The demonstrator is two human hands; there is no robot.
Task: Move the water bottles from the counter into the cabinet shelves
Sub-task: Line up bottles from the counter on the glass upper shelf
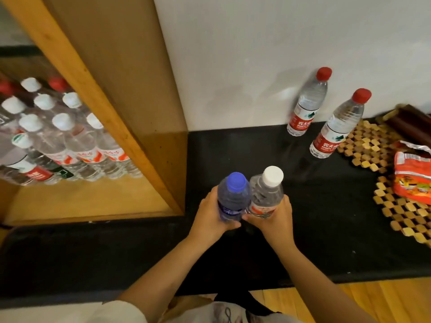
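Plain white wall [233, 54] behind a long black worktop [326, 229], light wooden plank floor [349, 301] below, woven bamboo mat [373, 145] off right.

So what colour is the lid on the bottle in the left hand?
Blue: the cap on the bottle is blue, seen clearly in the head view.

Cabinet [130, 94] left on the counter [233, 155]; two bottles [303, 108] stand right, by the wall.
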